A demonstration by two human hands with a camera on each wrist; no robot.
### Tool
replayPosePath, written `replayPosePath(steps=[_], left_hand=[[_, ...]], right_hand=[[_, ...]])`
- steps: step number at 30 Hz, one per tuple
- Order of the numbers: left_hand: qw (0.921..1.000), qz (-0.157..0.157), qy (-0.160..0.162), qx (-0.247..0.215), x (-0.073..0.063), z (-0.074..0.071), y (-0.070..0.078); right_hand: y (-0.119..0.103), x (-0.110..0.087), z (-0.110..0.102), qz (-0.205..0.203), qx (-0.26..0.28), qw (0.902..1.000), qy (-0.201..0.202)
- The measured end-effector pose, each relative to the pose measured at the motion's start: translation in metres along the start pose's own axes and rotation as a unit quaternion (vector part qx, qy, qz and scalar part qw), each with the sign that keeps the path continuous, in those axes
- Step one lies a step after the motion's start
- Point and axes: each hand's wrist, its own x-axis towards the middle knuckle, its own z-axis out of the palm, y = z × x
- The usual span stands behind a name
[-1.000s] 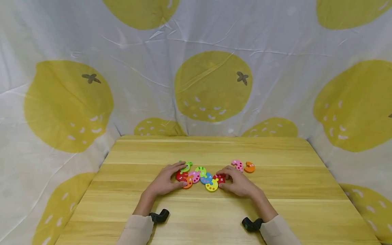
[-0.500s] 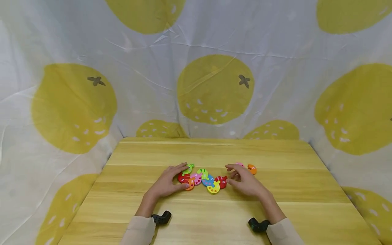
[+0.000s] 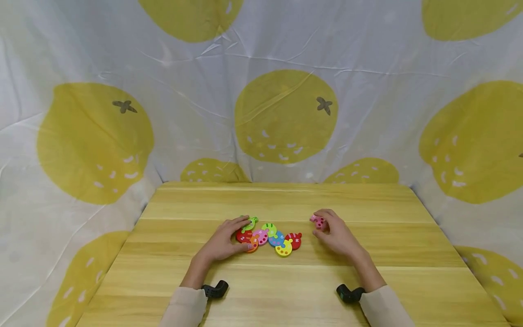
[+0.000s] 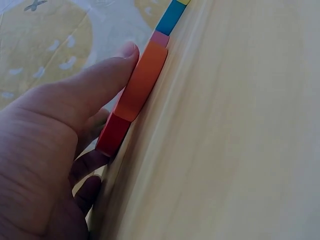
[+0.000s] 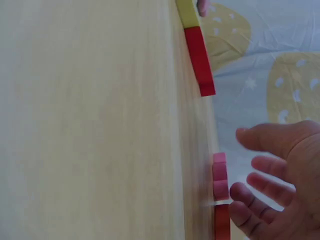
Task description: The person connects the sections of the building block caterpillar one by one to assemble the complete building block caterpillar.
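Observation:
A chain of joined, numbered caterpillar puzzle pieces lies on the wooden table. My left hand (image 3: pixel 222 239) rests at its left end, fingers over the green head piece (image 3: pixel 251 224) and thumb on the orange 3 piece (image 3: pixel 254 243); in the left wrist view the straight thumb lies along the orange piece (image 4: pixel 142 82). The red 8 piece (image 3: pixel 293 240) is at the chain's right end. My right hand (image 3: pixel 337 231) is by the loose pink piece (image 3: pixel 318 222), thumb and fingers spread apart. The right wrist view shows its fingertips close to the pink piece (image 5: pixel 220 177) and an orange piece (image 5: pixel 222 222).
Between the ends, the chain includes a blue piece (image 3: pixel 276 239) and a yellow piece (image 3: pixel 283 248). Lemon-print cloth (image 3: pixel 282 118) hangs behind and beside the table (image 3: pixel 261 290). A black wrist camera (image 3: pixel 349 294) sits at the right sleeve, another (image 3: pixel 216 289) at the left.
My right hand has let go of the red 8 piece and moved right and away to the loose pink piece, now hiding the orange 10 in the head view. The left hand stays on the chain.

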Motion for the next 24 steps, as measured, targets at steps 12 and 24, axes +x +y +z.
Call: replayPosePath(steps=[12, 24], left_hand=[[0.9998, -0.018, 0.001, -0.009, -0.0027, 0.0019, -0.0027], [0.9999, 0.012, 0.0, -0.001, -0.0024, 0.0012, -0.0004]], right_hand=[[0.0032, 0.0018, 0.0, 0.012, -0.057, 0.9978, -0.031], [-0.0035, 0.0054, 0.0046, 0.01, -0.085, 0.9955, -0.041]])
